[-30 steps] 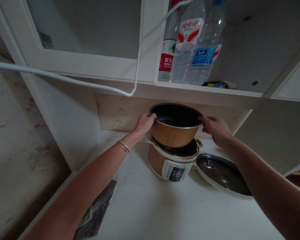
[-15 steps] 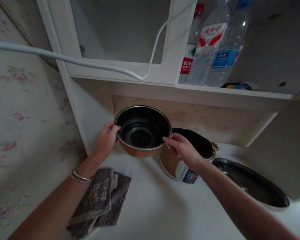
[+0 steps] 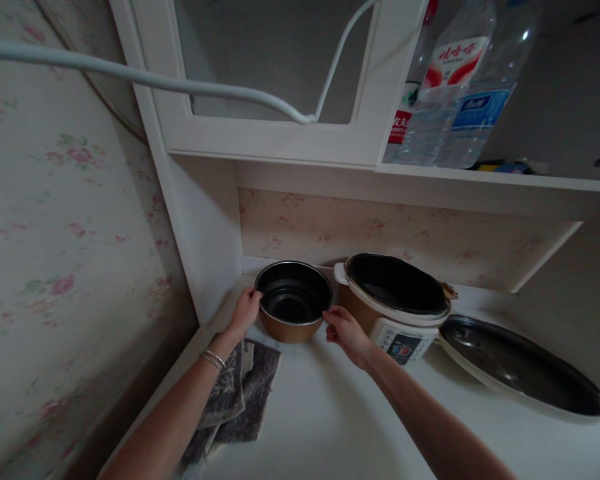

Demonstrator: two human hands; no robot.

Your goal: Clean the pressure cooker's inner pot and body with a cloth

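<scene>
Between my hands is a round inner pot [image 3: 291, 331], black inside and golden brown outside, upright at the back left of the white counter. My left hand [image 3: 246, 312] pinches its rim on the left side. On the right side, my right hand [image 3: 344, 331] grips the rim between thumb and fingers. The pot's base looks down on the counter or very close to it. Just to the right stands an open rice cooker [image 3: 365, 308] with a dark interior and a control panel on its front. Its large black-lined lid [image 3: 520, 367] lies farther right.
A folded grey-brown towel [image 3: 260, 393] lies on the counter [image 3: 325, 427] beneath my left forearm. Several plastic bottles [image 3: 445, 100] stand on the shelf above. A white cable [image 3: 220, 90] hangs across the cabinet front. Floral wallpaper [image 3: 70, 280] covers the left wall.
Both hands have lowered the pot from above the counter toward the back, to the left of the rice cooker. The view has shifted left.
</scene>
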